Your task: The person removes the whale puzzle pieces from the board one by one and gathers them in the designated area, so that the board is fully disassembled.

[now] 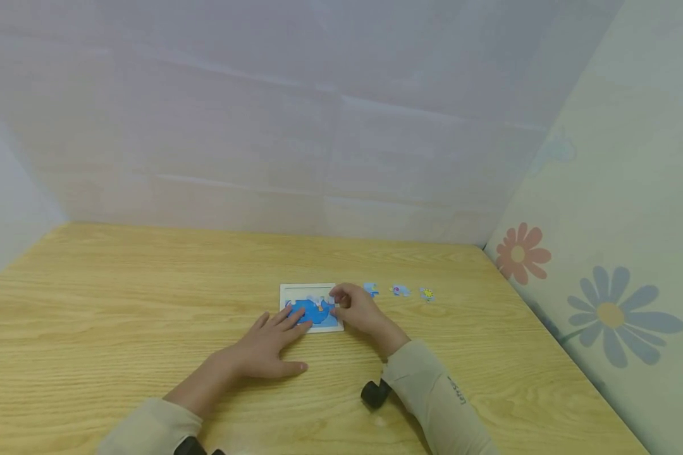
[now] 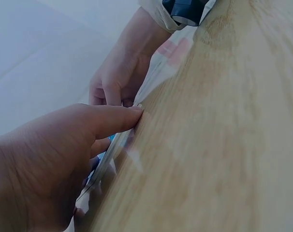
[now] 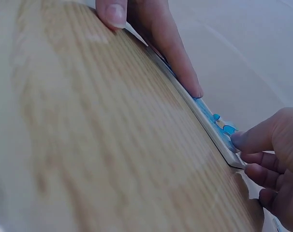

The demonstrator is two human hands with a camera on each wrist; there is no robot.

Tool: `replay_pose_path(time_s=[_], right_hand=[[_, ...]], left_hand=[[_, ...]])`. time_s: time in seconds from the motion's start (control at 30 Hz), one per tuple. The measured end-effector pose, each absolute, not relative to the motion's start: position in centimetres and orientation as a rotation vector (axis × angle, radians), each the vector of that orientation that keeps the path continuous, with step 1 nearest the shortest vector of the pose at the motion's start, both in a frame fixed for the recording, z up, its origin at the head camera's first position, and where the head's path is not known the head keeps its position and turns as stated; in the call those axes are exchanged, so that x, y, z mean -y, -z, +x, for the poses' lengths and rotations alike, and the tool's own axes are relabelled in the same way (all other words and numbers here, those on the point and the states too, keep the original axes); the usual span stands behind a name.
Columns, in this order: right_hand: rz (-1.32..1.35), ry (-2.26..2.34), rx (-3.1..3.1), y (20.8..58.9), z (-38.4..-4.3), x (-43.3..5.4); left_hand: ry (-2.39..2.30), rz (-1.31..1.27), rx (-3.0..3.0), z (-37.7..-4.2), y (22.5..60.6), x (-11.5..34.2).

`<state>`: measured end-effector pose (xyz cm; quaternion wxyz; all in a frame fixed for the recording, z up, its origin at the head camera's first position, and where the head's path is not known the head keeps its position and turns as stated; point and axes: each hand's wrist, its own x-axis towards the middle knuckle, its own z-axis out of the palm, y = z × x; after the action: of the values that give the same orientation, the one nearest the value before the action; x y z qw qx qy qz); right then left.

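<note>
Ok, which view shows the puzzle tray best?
The head view: it looks down on the puzzle tray, showing most of its picture, though the left hand covers part. The right wrist view gives a slanted edge and some picture; the left wrist view, mainly its edge.

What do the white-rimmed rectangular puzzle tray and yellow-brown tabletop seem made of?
White-rimmed rectangular puzzle tray: possibly wood or card, smooth; its straight edges look stiff. Yellow-brown tabletop: wood or printed laminate, lightly glossy; grain streaks and faint reflections show.
</note>
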<state>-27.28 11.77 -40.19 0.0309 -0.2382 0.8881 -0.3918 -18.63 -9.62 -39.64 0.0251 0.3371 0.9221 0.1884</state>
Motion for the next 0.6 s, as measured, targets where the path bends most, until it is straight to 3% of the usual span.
replay_pose_path(time_s=[0.6], right_hand=[[-0.768,1.284,-2.696,40.09,-27.41,-11.85]], left_hand=[[-0.627,1.045,-2.839,-18.60,39.50,9.69]])
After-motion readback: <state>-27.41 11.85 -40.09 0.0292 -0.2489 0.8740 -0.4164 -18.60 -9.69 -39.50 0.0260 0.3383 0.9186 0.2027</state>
